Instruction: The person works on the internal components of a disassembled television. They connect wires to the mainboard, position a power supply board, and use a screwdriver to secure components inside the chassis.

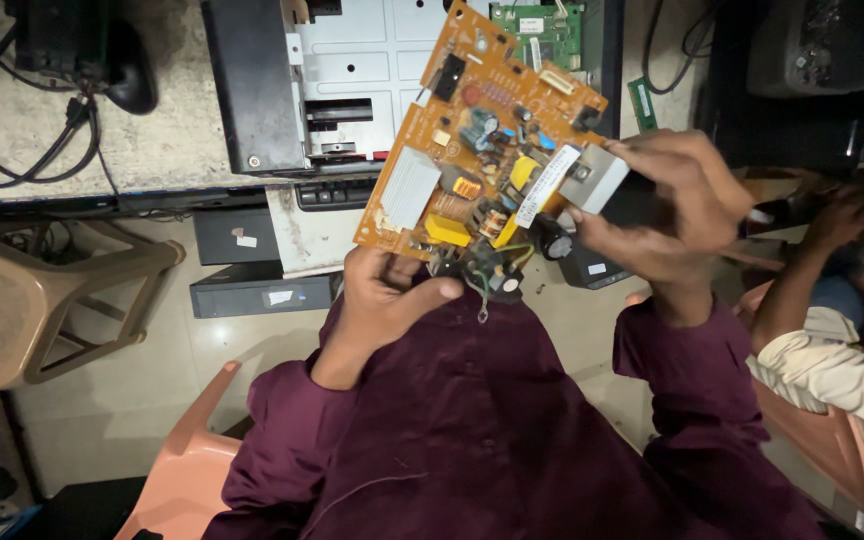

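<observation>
From the head view, an orange circuit board is held tilted in mid-air over the person's lap, in front of the near edge of the counter. The left hand grasps its near lower edge, thumb laid across by the dangling wires; the other fingers are hidden behind the board. The right hand is closed around the board's right edge at a grey metal block, covering whatever lies beneath the palm. The board is studded with yellow blocks, a copper coil, dark cylindrical capacitors and a pale rectangular plate, with a white strip label lying across it.

Behind it, an opened black device with a bare perforated metal panel rests on the speckled stone counter, its top cut off by the frame; a green board peeks out past it. Black cables loop at far left. A brown plastic stool stands on the pale tiled floor. At right, another person's arm in a cream sleeve is partly cut off.
</observation>
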